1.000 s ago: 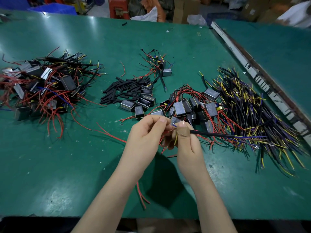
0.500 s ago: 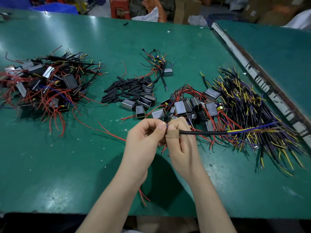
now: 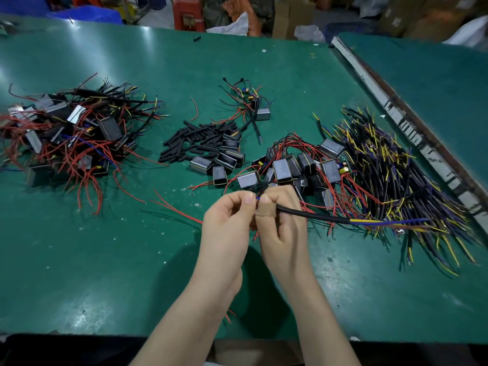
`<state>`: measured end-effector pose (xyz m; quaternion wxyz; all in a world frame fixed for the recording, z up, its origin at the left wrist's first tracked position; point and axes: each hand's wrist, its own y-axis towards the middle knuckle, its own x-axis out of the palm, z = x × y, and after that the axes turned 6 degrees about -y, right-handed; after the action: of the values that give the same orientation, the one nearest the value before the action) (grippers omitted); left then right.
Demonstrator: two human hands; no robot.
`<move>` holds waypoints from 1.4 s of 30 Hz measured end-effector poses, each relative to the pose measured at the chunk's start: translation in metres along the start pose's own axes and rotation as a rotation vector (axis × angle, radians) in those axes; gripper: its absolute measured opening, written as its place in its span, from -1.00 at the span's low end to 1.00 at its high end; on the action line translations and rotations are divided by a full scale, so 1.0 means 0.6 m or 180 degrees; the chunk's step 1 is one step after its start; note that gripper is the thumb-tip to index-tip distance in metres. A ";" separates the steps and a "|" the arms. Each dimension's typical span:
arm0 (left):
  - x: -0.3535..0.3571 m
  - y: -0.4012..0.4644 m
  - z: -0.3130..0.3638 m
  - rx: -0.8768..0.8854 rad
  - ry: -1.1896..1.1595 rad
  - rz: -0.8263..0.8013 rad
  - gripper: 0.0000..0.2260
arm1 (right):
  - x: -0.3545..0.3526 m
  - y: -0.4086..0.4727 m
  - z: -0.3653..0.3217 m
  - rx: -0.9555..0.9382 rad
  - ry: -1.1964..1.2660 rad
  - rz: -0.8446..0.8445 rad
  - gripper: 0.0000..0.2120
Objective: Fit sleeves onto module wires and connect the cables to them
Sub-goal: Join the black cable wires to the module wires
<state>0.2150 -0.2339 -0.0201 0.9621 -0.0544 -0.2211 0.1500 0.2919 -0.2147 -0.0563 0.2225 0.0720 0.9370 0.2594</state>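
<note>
Green matting covers the table (image 3: 105, 273) beneath us. Nearest, our left hand (image 3: 227, 220) pinches a blue wire end (image 3: 257, 198) against our right hand (image 3: 282, 223), whose curled fingers grip a black cable (image 3: 317, 215) running rightward to the cable pile (image 3: 396, 180). Beyond lie loose modules (image 3: 282, 169), black sleeves (image 3: 192, 141), then a tangled module heap (image 3: 66, 136) far left.

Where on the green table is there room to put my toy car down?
Bare green table lies left of the hands, below the left tangle of modules. More lies at the far edge. It is crowded around the black sleeves and the cable pile.
</note>
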 end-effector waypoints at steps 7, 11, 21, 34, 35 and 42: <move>-0.005 0.006 0.002 -0.0524 -0.0109 0.0014 -0.82 | 0.008 0.002 0.006 0.0092 0.0129 0.0053 -0.65; -0.016 0.011 0.008 -0.0456 -0.0197 -0.0099 -0.79 | 0.006 -0.001 0.005 0.0255 0.0452 0.0008 -0.71; -0.034 0.094 0.033 0.1004 0.2576 -0.0591 -0.91 | -0.009 -0.011 0.013 0.0245 0.0363 -0.0017 -0.69; 0.012 0.145 0.005 0.1304 0.3832 -0.1245 -0.87 | -0.025 -0.012 0.034 0.0280 0.0188 0.0050 -0.67; 0.009 0.144 0.006 0.1283 0.3716 -0.1219 -0.88 | -0.025 -0.011 0.036 0.0297 0.0192 0.0078 -0.68; -0.028 0.117 0.010 0.0932 0.3112 -0.1182 -0.91 | -0.021 0.000 0.039 0.0393 0.0237 0.0061 -0.76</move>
<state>0.1793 -0.1725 -0.0333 0.9607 0.0568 0.2695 -0.0360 0.3139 -0.2074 -0.0693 0.1801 0.0848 0.9581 0.2058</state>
